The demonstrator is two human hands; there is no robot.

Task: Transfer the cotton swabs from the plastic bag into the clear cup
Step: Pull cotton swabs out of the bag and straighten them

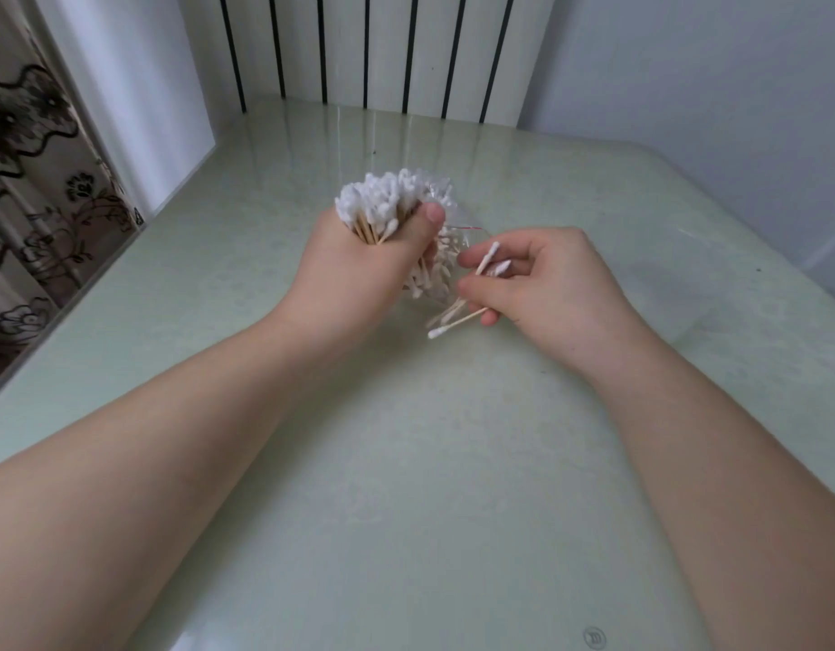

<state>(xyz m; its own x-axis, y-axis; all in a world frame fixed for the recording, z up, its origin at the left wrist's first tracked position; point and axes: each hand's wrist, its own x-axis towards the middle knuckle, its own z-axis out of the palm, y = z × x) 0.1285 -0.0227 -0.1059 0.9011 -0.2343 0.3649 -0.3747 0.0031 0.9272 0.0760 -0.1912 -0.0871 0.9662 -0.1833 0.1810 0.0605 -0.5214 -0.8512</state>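
Left forearm [180, 429] and right forearm [716, 429] reach in over green table [453, 486]; left hand [359, 270] fisted round swab bundle [392, 199], sticks upright, cotton heads pointing up and away; plastic bag [437, 270] hangs between the hands, against left thumb, some swabs inside; right hand [547, 284] pinches loose swabs [458, 319] at the bag, axis slanting toward left hand; clear cup not in view, so direction of the drop can't be told; left carries the bulk.
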